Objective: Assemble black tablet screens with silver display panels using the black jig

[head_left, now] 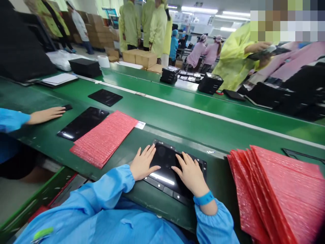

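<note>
A glossy black screen panel [165, 159] lies in front of me on the green bench, set in a dark frame with small light dots along its edges. My left hand [143, 163] rests on the panel's left edge, fingers spread. Over its right part lies my right hand [191, 173], also with fingers apart and a blue band around the wrist. Neither hand grips anything. To the left is a stack of red bubble-wrap sleeves [108, 137], partly covering another glossy black panel [85, 122].
More red bubble-wrap sleeves [284, 189] are piled at the right. A co-worker's hand [47, 115] touches a small dark block at the left. A flat black panel [105, 97] lies farther back, before a white rail [177, 106]. People in yellow coats stand beyond the bench.
</note>
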A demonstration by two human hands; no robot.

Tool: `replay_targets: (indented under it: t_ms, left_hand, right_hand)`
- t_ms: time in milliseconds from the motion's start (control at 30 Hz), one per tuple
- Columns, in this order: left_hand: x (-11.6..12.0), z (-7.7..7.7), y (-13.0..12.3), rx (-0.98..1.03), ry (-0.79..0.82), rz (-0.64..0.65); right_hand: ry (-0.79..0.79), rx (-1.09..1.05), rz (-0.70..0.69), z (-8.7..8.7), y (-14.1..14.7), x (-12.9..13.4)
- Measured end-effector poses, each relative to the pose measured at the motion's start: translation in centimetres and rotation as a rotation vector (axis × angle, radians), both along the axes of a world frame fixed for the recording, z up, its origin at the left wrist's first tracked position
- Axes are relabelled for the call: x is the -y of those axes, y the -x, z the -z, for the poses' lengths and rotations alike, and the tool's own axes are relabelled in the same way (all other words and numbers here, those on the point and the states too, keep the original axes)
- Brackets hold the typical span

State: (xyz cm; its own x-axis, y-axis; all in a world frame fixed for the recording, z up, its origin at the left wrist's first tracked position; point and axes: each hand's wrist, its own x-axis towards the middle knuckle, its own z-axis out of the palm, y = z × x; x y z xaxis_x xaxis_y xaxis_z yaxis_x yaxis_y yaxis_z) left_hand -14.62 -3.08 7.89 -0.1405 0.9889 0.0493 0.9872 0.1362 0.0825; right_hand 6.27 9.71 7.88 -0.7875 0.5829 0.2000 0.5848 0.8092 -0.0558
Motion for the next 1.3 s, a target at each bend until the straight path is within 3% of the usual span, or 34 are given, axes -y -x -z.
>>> replay_targets:
  t_ms: [200, 333, 467, 600, 667, 767, 833, 900, 967, 1033, 1100, 1300]
  left_hand:
    - [0.0, 0.7, 0.3, 0.176, -0.068, -0.064]
    - [-0.6, -0.1, -0.1, 0.42, -0.155, -0.11]
    - [-0.7, -1.9, -1.3, 0.906, -0.403, -0.111]
    - [-0.4, -3.8, -2.5, 1.602, -0.375, -0.044]
    - [-0.3, -4.7, -2.7, 1.794, -0.379, -0.075]
    - [-0.1, -5.8, -1.9, 1.908, -0.454, -0.189]
    - [-0.1, -6.2, -1.0, 1.95, -0.501, -0.224]
    - [-0.1, -6.2, 0.0, 1.955, -0.548, -0.224]
    - [-0.1, -5.9, 0.7, 1.949, -0.573, -0.223]
    - [-0.1, -5.4, 1.1, 1.955, -0.571, -0.237]
    - [-0.1, -5.0, 1.3, 1.975, -0.549, -0.274]
    - [-0.1, -4.6, 1.6, 2.016, -0.51, -0.401]
  right_hand:
    - [-0.011, -0.296, -0.086, 1.7, 2.0, -1.6]
    - [-0.058, -0.435, -0.1, 1.1, 1.5, -1.7]
    - [-0.122, -0.593, -0.059, -0.5, 0.3, -1.2]
    - [-0.115, -0.709, -0.04, -2.0, -1.5, -0.2]
    - [-0.096, -0.753, 0.003, -2.5, -2.8, 0.6]
    - [-0.039, -0.87, 0.168, -2.2, -5.0, 1.9]
    - [0.1, -0.94, 0.299, -1.5, -6.5, 2.8]
    - [0.362, -0.974, 0.393, -0.6, -7.6, 3.5]
    - [0.674, -0.963, 0.392, 0.0, -8.2, 4.2]
    - [0.906, -0.933, 0.305, 0.0, -8.2, 5.0]
    - [1.002, -0.921, 0.215, -0.5, -7.8, 5.6]
    - [1.105, -1.025, 0.113, -1.2, -6.6, 6.1]
